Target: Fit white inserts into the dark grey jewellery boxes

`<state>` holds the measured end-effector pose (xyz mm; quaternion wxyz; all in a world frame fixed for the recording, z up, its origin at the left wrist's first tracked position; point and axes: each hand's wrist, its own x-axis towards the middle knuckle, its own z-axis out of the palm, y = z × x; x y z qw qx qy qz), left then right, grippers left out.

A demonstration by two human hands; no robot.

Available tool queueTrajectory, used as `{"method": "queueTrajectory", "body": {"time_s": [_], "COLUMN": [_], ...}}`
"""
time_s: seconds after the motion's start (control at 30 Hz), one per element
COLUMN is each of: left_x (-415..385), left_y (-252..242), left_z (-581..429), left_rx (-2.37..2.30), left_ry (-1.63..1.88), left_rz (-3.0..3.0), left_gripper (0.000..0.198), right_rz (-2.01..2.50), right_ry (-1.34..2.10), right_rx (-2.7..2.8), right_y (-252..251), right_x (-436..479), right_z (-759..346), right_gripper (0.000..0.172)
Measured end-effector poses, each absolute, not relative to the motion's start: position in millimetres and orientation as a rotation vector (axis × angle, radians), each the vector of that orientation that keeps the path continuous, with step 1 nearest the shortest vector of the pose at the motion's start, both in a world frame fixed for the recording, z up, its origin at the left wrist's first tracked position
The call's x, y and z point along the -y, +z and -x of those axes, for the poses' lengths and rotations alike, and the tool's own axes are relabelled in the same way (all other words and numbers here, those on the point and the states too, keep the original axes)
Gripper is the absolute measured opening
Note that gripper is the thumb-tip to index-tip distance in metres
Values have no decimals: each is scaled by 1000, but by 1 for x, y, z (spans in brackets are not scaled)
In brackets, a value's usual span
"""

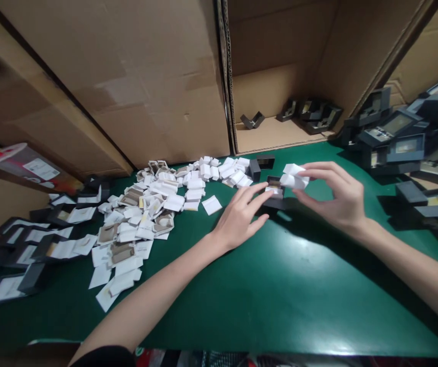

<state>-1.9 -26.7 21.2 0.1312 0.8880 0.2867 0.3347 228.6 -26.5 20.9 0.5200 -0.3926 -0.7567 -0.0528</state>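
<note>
My left hand (241,216) rests on the green table (280,295), its fingers closed around a small open black box (276,193) with a pale insert. Just to the right, my right hand (337,196) pinches a folded white paper piece (293,176) between its fingertips, held just above and to the right of that box. Another small black box (260,164) lies just behind them.
A heap of white paper pieces and small cards (153,209) covers the table's left middle. Flat black box parts (31,244) lie at the far left. Stacked black boxes (406,137) stand at the right. An open cardboard carton (280,76) holding some black boxes stands behind.
</note>
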Motion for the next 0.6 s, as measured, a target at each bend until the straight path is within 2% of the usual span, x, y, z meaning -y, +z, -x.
{"method": "queueTrajectory", "body": {"time_s": [0.07,0.2,0.3,0.6], "left_x": [25,24,25,25], "left_y": [16,11,10,7], "left_z": [4,6,5,5], "left_rx": [-808,-819,-858,-892], "left_ry": [811,681,624,688], "left_rz": [-2769,-2904,-2922,-2804], "left_gripper": [42,32,31,38], "right_rz": [959,907,871,801], "right_ry": [-186,-152,-140,-248], "right_rx": [1840,2033,2153,2341], "right_y": [20,19,18,19], "right_x": [21,16,18,21], "right_z": [-238,-247,-245,-239], "right_gripper": [32,30,27,30]}}
